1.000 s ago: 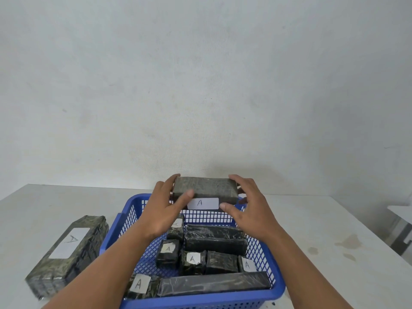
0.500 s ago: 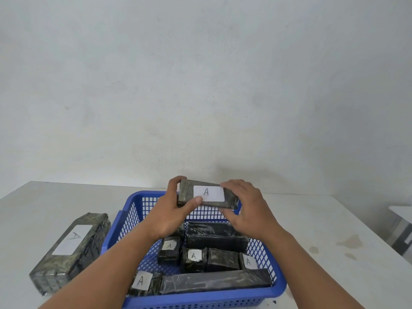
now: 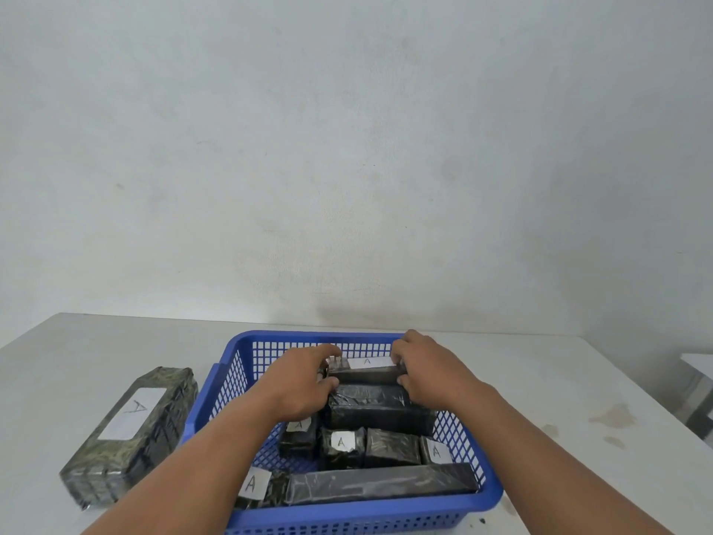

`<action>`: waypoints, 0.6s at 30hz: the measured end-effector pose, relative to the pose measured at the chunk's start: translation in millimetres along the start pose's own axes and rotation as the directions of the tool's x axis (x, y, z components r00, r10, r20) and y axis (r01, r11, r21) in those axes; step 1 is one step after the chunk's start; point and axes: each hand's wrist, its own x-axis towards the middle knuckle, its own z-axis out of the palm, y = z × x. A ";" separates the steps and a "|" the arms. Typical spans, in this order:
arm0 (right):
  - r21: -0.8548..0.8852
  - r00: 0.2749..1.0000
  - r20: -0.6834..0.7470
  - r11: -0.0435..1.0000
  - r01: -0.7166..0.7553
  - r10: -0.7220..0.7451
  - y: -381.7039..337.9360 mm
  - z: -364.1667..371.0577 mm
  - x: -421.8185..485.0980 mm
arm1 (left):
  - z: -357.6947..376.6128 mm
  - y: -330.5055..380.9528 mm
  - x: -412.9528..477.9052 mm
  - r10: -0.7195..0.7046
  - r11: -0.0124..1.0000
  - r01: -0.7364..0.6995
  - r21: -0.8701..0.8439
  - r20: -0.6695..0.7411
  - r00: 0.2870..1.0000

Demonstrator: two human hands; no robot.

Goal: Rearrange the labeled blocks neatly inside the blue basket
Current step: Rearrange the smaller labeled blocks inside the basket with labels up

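Observation:
A blue mesh basket (image 3: 308, 337) stands on the white table and holds several dark wrapped blocks with white "A" labels. Both hands grip one labelled block (image 3: 366, 369) low at the basket's far wall, label up. My left hand (image 3: 304, 384) clasps its left end. My right hand (image 3: 424, 370) clasps its right end. Just in front of it lies a long black block (image 3: 378, 409). Smaller blocks (image 3: 341, 446) line the middle row. Another long block (image 3: 382, 486) lies along the near wall.
A large camouflage-wrapped block (image 3: 131, 430) with an "A" label lies on the table left of the basket. A plain wall rises behind the table. Stains (image 3: 613, 417) mark the table at the right, and another table's corner (image 3: 698, 364) shows at the far right.
Both hands have lowered the labelled block from above the basket's rim down inside, against the far wall, and turned its label upward.

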 end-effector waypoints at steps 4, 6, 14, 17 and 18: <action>-0.037 1.000 0.007 0.999 0.013 -0.012 -2.0 1.7 4.3 | 4.4 -0.6 4.1 0.017 0.998 -0.015 0.060 -0.024 1.000; -0.067 1.000 -0.013 0.997 0.027 -0.028 -3.4 2.7 6.6 | 5.2 -0.7 6.4 0.012 0.998 -0.009 0.063 -0.056 0.998; -0.117 0.997 -0.034 0.991 0.067 -0.071 -2.9 7.5 9.1 | 6.2 1.3 11.2 -0.047 0.999 0.050 0.010 -0.198 0.979; -0.070 0.998 -0.007 0.996 0.055 -0.056 -1.7 3.7 9.4 | 4.8 0.6 11.6 -0.115 0.990 0.098 -0.097 -0.195 0.974; -0.051 0.999 0.005 0.997 0.054 -0.054 -0.7 1.8 9.4 | 4.7 0.6 11.3 -0.126 0.988 0.106 -0.111 -0.192 0.973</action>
